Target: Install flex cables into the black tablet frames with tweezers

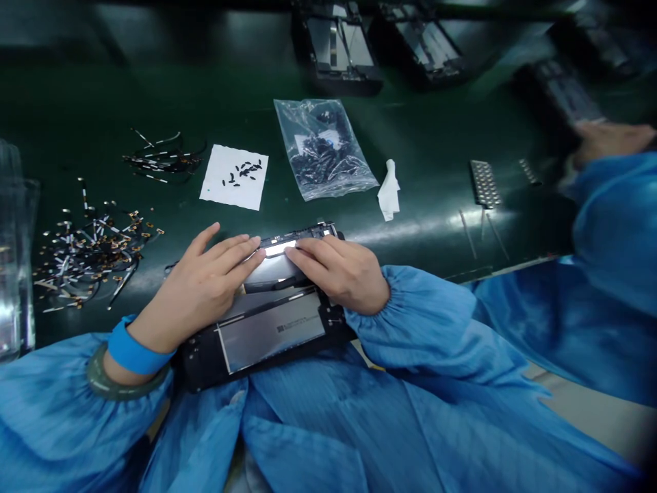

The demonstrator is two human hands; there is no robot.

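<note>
An opened black electronic device (208,359) rests in front of me, tilted, with a silver panel (302,329) bearing small print on its near side. Along the far edge runs a strip of circuitry with a bright white piece (280,249). My left hand (210,284) lies over the device's left part, fingers stretched out, fingertips at the left end of that piece. My right hand (343,267) covers the right part, fingers extended and slightly bent, its fingertips touching the other end. Neither hand visibly grasps anything. Both palms hide parts of the device.
Left lies a pile of flex cables (97,253), with a smaller cable bunch (164,161) behind. A white sheet (215,188) carries small black pieces. Nearby are a clear bag (333,157), crumpled tissue (389,195) and metal tray (485,183). Opened devices (339,48) stand behind; a co-worker's hand (610,140) is right.
</note>
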